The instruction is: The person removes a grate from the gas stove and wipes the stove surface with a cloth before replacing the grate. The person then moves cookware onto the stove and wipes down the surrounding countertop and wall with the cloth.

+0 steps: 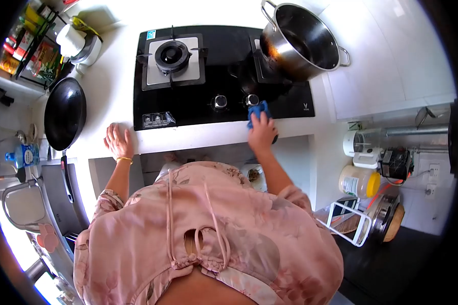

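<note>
My right hand (262,133) grips a blue cloth (258,113) and presses it on the front edge of the black glass gas stove (198,109), just below the right control knob (252,100). The left control knob (220,102) sits a short way to the left of the cloth. My left hand (119,141) lies flat on the white countertop (107,101), fingers spread, just left of the stove's front corner. It holds nothing.
A large steel pot (305,43) stands on the right burner; the left burner (171,56) is bare. A black frying pan (65,114) rests at the left, its handle over the counter edge. Bottles crowd a rack (33,46) at the back left. A yellow-lidded jar (359,182) is on the right.
</note>
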Tool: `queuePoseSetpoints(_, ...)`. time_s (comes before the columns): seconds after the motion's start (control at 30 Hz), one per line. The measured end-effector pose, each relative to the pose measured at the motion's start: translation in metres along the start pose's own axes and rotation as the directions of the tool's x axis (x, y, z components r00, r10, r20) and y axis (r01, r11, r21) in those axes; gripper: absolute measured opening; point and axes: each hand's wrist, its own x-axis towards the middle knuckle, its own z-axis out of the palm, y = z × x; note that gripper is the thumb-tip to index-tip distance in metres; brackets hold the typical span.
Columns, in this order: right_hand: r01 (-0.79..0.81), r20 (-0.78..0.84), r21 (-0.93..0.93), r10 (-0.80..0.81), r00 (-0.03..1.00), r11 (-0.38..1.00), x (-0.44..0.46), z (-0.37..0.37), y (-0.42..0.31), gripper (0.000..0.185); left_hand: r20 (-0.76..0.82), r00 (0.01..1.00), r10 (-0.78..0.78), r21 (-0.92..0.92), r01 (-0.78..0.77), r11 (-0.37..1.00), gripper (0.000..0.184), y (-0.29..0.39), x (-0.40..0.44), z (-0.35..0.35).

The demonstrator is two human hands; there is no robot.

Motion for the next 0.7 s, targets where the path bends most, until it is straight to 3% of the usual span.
queuePoseSetpoints(0.1, -0.009, 0.054, 0.032, 0.008, 0.999, 0.999, 0.012, -0.010, 0.009, 0.048, 0.009, 1.000, 0.006, -0.015, -0.005, 1.000, 0.048, 0.001, 0.000, -0.004)
queuePoseSetpoints(0.2, -0.255, 0.028, -0.010, 0.255, 0.966, 0.967, 0.041, -0.004, 0.037, 0.049, 0.009, 1.000, -0.002, -0.025, 0.003, 1.000, 0.048, 0.003, 0.000, -0.008)
queuePoseSetpoints(0.33, -0.048, 0.197, -0.005, 0.049, 0.979, 0.999, -0.003, -0.013, -0.011, 0.051, -0.006, 1.000, -0.002, -0.019, 0.002, 1.000, 0.046, 0.005, 0.001, -0.010)
queuePoseSetpoints(0.4, 0.144, 0.097, 0.225, -0.170, 0.981, 0.964, -0.019, -0.019, -0.039, 0.048, -0.021, 1.000, 0.016, -0.023, -0.017, 1.000, 0.047, 0.003, 0.000, -0.008)
queuePoseSetpoints(0.43, 0.210, -0.053, 0.341, -0.204, 0.977, 0.916, -0.010, -0.014, -0.046, 0.044, -0.020, 1.000, 0.016, -0.024, -0.017, 1.000, 0.047, 0.002, 0.000, -0.008)
queuePoseSetpoints(0.53, 0.027, -0.015, 0.554, -0.023, 1.000, 0.832, 0.059, -0.036, -0.053, 0.042, -0.018, 1.000, 0.020, -0.019, -0.021, 1.000, 0.049, 0.002, 0.001, -0.009)
queuePoseSetpoints(0.6, 0.257, -0.235, 0.357, -0.180, 0.955, 0.898, 0.109, -0.051, -0.056, 0.037, -0.022, 1.000, 0.022, -0.017, -0.023, 1.000, 0.049, 0.001, 0.000, -0.007)
queuePoseSetpoints(0.7, 0.505, -0.010, 0.420, -0.552, 0.834, 0.755, 0.167, -0.033, -0.059, 0.038, -0.006, 1.000, 0.010, -0.016, -0.011, 1.000, 0.049, 0.002, 0.001, -0.009)
